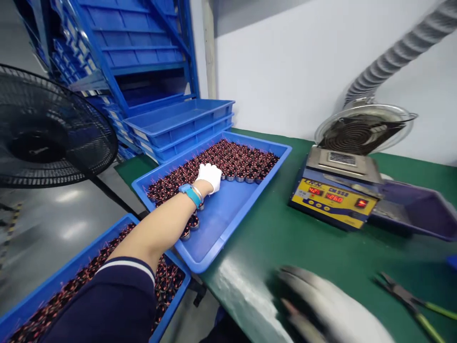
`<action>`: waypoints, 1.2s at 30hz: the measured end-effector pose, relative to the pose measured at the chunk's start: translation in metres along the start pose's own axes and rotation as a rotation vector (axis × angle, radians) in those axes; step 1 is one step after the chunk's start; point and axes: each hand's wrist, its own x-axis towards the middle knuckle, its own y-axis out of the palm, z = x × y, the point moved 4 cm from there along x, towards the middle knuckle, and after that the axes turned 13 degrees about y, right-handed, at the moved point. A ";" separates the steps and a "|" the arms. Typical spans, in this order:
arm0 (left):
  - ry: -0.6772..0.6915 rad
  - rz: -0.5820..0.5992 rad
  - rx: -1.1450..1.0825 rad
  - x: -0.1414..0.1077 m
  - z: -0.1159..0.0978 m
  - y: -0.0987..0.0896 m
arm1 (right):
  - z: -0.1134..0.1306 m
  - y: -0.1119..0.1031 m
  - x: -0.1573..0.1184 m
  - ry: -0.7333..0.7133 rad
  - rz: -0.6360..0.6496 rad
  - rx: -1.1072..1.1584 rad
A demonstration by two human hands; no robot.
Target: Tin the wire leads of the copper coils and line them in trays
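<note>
White-gloved, my left hand point(210, 177) reaches into a blue tray point(246, 202) on the green table. Its fingers are curled down among small round parts with red and black wires point(232, 157), and the fingertips are hidden behind the back of the hand. These parts fill the far and left portions of the tray; bare blue floor shows at its near right. My right hand point(321, 305), also gloved, is low over the table at the bottom right, smeared by motion, so its fingers and anything in them cannot be made out.
A yellow-fronted heated unit point(330, 202) stands at the right beside a purple bin point(421, 205); pliers point(410, 300) lie nearer. Stacked blue trays point(185, 119) are behind, a black fan point(46, 133) at left, and another filled tray point(117, 224) below.
</note>
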 end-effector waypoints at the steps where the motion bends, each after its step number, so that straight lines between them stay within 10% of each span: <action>1: 0.004 0.001 0.011 0.002 -0.001 0.001 | 0.007 0.011 0.004 -0.062 0.026 0.014; 6: 0.016 -0.022 0.042 0.012 -0.001 0.001 | 0.015 0.042 0.020 -0.086 0.101 0.098; 28: 0.210 0.153 -0.021 -0.006 -0.024 -0.026 | -0.004 0.029 0.012 0.175 0.197 0.065; 36: 0.318 -0.029 -0.095 -0.017 -0.018 -0.041 | -0.012 0.035 0.011 0.219 0.194 0.063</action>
